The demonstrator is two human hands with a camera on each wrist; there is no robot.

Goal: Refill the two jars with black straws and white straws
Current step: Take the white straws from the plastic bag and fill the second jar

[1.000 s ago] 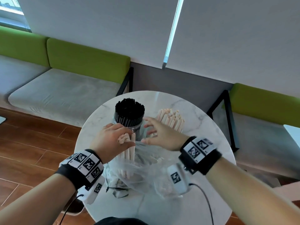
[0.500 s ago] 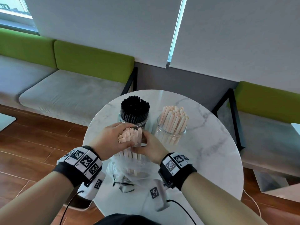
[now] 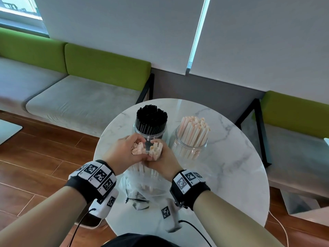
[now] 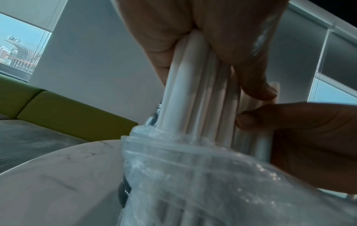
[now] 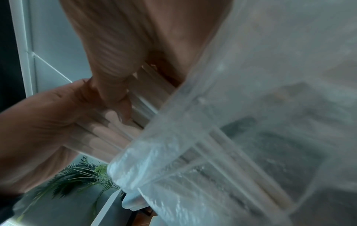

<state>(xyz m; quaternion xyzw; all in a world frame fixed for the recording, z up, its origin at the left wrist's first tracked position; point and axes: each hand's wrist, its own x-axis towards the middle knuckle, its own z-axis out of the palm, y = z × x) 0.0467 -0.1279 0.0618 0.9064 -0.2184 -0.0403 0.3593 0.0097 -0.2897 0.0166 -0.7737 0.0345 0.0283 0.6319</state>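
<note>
Two clear jars stand at the back of the round marble table (image 3: 231,175): the left jar (image 3: 151,129) is packed with black straws, the right jar (image 3: 191,145) holds white straws. In front of them both hands grip a bundle of white straws (image 3: 147,150) that sticks up out of a clear plastic bag (image 3: 147,186). My left hand (image 3: 124,152) holds the left part of the bundle, my right hand (image 3: 160,157) the right part. The left wrist view shows the white straws (image 4: 195,94) rising from the bag (image 4: 193,175). The right wrist view shows the straws (image 5: 123,134) and bag (image 5: 241,137), blurred.
A crumpled dark-printed wrapper (image 3: 137,202) lies under the bag near the table's front edge. Green-and-grey benches (image 3: 80,97) run behind and to the right of the table. Wooden floor (image 3: 35,157) lies to the left.
My right hand came back from beside the jars and closed on the bundle next to my left hand. The bundle now looks split into two handfuls.
</note>
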